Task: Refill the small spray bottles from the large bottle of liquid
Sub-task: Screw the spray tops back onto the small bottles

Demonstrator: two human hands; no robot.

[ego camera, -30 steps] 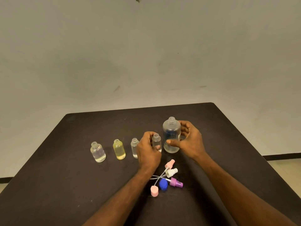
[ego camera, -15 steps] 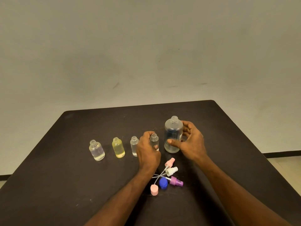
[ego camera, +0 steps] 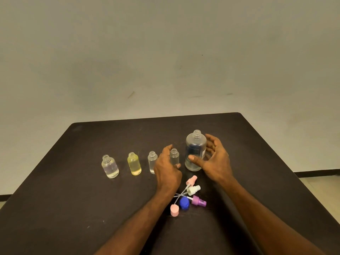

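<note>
The large clear bottle stands uncapped on the black table, a dark label showing through it. My right hand is beside it with the thumb on its front and the fingers spread loosely off its right side. A slim clear small bottle stands just left of it. My left hand is at that bottle's left, fingers raised and loose, thumb near its base. Further left stand another slim clear bottle, a yellow-filled bottle and a round clear bottle, all uncapped.
Loose tops lie near my wrists: a pink sprayer, a white sprayer, a purple sprayer, a blue cap and a pink cap. The table's far edge is close behind the bottles, with a grey wall beyond.
Both hands have loosened. The right hand's fingers, earlier wrapped round the large bottle, have spread away from it. The left hand's fingers have come off the small bottle's neck.
</note>
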